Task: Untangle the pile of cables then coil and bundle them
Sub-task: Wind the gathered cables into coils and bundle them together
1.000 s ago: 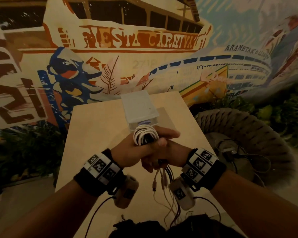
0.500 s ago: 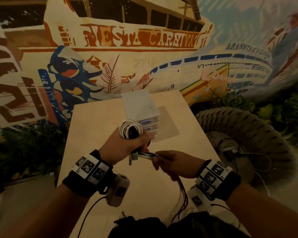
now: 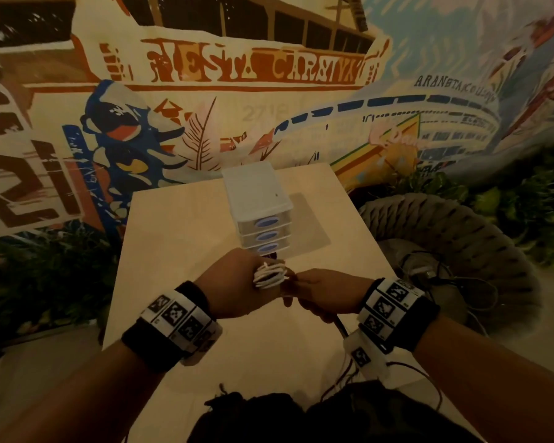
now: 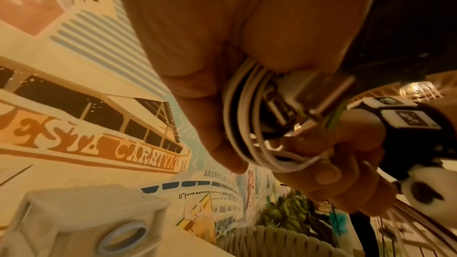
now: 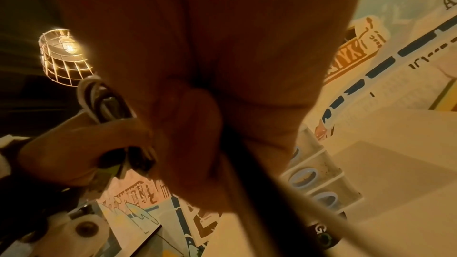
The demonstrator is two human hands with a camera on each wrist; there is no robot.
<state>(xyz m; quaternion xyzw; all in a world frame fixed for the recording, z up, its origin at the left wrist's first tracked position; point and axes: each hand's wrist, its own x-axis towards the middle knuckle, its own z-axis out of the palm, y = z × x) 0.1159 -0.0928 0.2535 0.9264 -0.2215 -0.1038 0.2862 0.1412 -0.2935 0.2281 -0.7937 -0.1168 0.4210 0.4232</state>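
My left hand [image 3: 237, 282] grips a coil of white cable [image 3: 269, 276] above the middle of the table; in the left wrist view the white loops [image 4: 247, 124] wrap round metal plugs [image 4: 319, 95] in my palm. My right hand [image 3: 323, 295] is closed on the dark loose strands [image 3: 341, 327] right beside the coil, its fingertips touching it. Those strands [image 5: 259, 183] run from my right fist down toward the table's near edge. The white coil [image 5: 86, 93] shows at the left of the right wrist view.
A small white drawer unit [image 3: 258, 206] with blue handles stands on the pale table [image 3: 179, 225] just beyond my hands. A dark bag [image 3: 301, 417] lies at the near edge. A woven rope seat [image 3: 445, 231] holding other cables stands to the right. A mural wall is behind.
My hands separated half a second ago, with the coil lifted left, and have come together again. The coil now lies sideways between them, and the right hand has closed in on it.
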